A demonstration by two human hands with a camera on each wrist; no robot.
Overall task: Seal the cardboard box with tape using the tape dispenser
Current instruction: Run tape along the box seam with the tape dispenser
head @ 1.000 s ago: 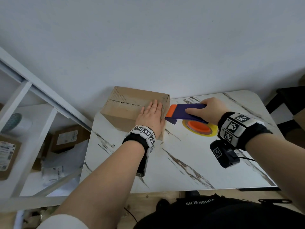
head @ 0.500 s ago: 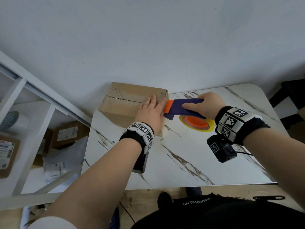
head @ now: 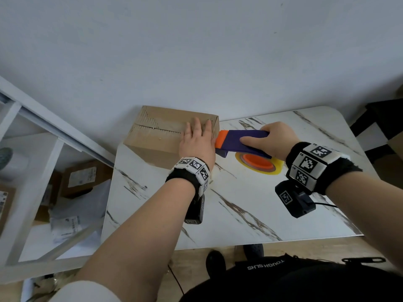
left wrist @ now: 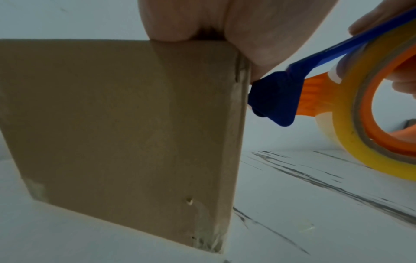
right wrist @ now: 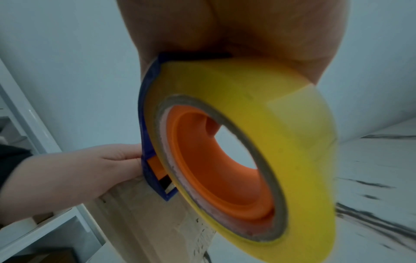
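- Fingers (head: 197, 129) of the left hand (head: 197, 147) are lying straight and flat on top of the cardboard box (head: 161, 140), pressing near its right-hand edge just above the middle of the head view; they are curling round nothing.
- Fingers (head: 250, 141) of the right hand (head: 275, 139) are wrapping round the blue handle of the tape dispenser (head: 242, 142), right of centre in the head view, with the thumb lying along its near side.
- Nearest the camera in the head view, both forearms are reaching up from the bottom of the frame, each wearing a black wristband (head: 318, 166) with white marker tiles.
- Beyond the wrists, the dispenser's orange and blue front end is touching the box's right side near its top edge; the left wrist view is showing the blue nose (left wrist: 274, 99) sitting against that corner.
- Under the handle, the yellow tape roll (right wrist: 258, 160) on its orange hub is hanging just above the counter (head: 261, 203), a white marble-patterned top.
- Farther back, the box is standing on the counter's far left corner, close to the pale wall (head: 196, 51).
- At the left edge of the head view, a white shelf (head: 32, 192) is holding parcels.
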